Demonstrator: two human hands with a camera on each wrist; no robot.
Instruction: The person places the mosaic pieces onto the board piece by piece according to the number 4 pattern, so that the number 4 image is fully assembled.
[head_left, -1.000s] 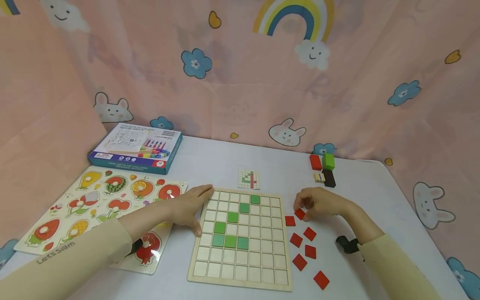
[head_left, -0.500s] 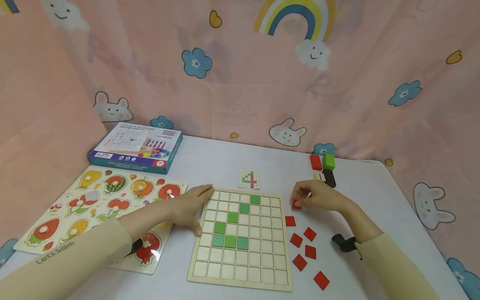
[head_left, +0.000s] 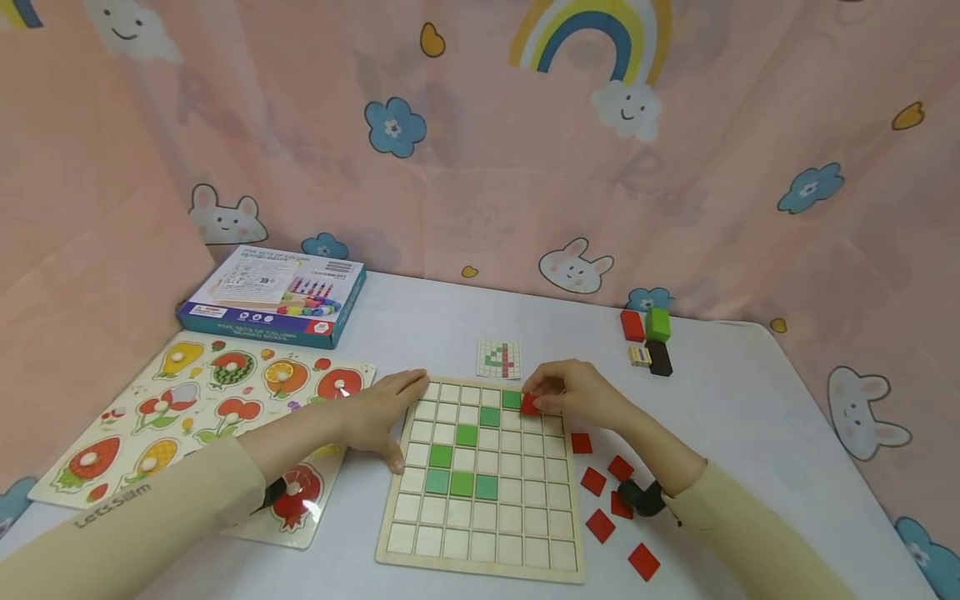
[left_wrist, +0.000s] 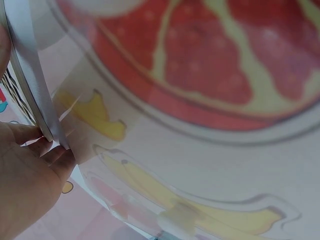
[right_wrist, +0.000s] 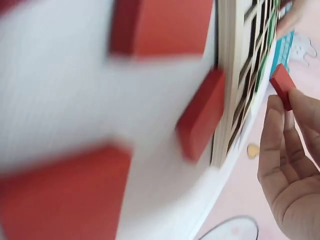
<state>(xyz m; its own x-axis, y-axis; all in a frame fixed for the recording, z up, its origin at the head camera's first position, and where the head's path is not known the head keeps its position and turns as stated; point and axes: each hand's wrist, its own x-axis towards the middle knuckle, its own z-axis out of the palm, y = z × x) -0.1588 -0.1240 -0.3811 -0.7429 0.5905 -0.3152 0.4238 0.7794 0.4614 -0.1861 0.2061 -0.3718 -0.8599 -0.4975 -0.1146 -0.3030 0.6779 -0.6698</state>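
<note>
Right hand (head_left: pixel 581 392) pinching red tile (head_left: pixel 530 405) over grid board (head_left: pixel 480 560) far edge; left hand (head_left: pixel 382 408), fingers straight, pressing board's left edge.

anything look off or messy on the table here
Nothing is spilled or damaged. The loose red tiles lie scattered at odd angles right of the grid board, not in cells. The right hand pinches one red tile tilted over the board's top rows, not yet seated. The left hand rests on the board's edge.
</note>
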